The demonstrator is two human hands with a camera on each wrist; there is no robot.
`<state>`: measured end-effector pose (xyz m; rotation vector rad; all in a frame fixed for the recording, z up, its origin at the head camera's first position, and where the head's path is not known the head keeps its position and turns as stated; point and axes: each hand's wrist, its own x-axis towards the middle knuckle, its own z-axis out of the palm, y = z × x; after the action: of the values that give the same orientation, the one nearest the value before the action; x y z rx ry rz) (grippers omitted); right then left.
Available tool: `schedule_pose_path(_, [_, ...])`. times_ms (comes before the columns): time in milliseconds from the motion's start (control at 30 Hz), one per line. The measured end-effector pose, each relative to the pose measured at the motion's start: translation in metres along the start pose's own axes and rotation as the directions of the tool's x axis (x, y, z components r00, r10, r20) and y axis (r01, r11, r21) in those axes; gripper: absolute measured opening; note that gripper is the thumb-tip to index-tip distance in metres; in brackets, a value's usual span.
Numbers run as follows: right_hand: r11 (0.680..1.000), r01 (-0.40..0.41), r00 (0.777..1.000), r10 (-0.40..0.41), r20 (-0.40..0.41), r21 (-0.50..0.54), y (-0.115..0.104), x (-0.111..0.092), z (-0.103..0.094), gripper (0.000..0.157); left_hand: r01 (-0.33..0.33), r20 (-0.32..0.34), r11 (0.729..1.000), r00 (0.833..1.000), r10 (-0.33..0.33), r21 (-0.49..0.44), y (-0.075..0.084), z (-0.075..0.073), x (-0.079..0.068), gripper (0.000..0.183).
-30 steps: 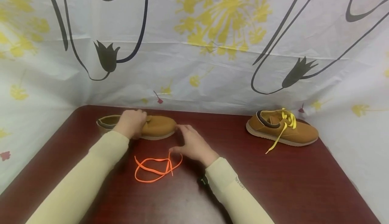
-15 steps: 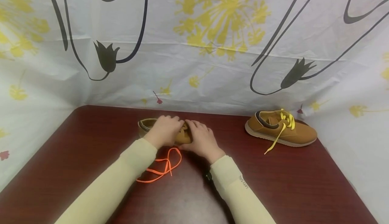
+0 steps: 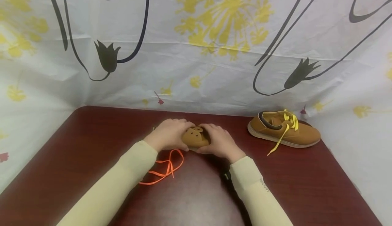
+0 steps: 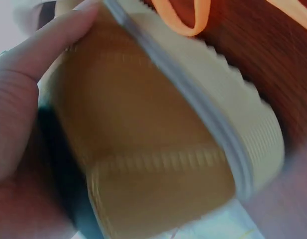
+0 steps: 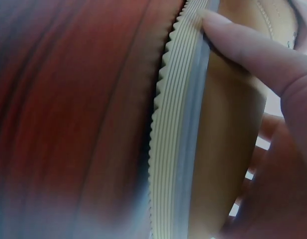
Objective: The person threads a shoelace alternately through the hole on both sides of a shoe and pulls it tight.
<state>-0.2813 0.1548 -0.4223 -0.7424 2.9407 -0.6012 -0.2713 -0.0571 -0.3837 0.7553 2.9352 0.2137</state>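
Observation:
Between both hands is a tan shoe [image 3: 193, 137] without a lace, its eyelets showing in the head view. My left hand [image 3: 169, 134] grips its heel end, which that hand largely hides; in the left wrist view the thumb lies along the tan upper [image 4: 138, 109]. With my right hand [image 3: 222, 142] I hold the toe end, and the right wrist view has the thumb pressed on the edge of the ribbed pale sole [image 5: 175, 114]. An orange shoelace [image 3: 168, 168] lies loosely looped on the table just in front of the left hand, partly behind the left forearm.
A matching tan shoe [image 3: 284, 130] with a yellow lace [image 3: 291, 122] stands at the right rear of the dark red table [image 3: 190, 195]. A white patterned cloth [image 3: 171, 18] hangs behind the table and along its sides.
The laceless shoe has moved right and turned between the hands. My left hand has come right along with it; my right hand, first at the toe tip, now holds the toe end farther right.

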Motion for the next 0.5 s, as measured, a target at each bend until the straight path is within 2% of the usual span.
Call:
schedule_pose_path(167, [1.0,0.009,1.0,-0.009,0.004,-0.007,0.018,-0.016,-0.009,0.087,0.002,-0.003,0.999,1.0,-0.002,-0.045,0.001,-0.009,-0.017,0.072])
schedule_pose_path(300, [1.0,0.002,1.0,-0.002,-0.003,-0.012,0.034,-0.033,-0.015,0.087,0.005,-0.035,0.997,0.999,-0.008,-0.071,0.002,-0.013,-0.036,0.07])
schedule_pose_path(400, [1.0,-0.006,1.0,0.006,-0.026,-0.019,0.046,-0.049,-0.018,0.086,0.006,-0.156,0.998,0.988,-0.017,-0.069,0.004,-0.009,-0.051,0.059])
schedule_pose_path(500, [1.0,-0.014,0.999,0.013,-0.046,-0.021,0.054,-0.057,-0.019,0.085,0.057,-0.299,0.996,0.951,-0.076,-0.072,0.009,0.0,-0.068,0.029])
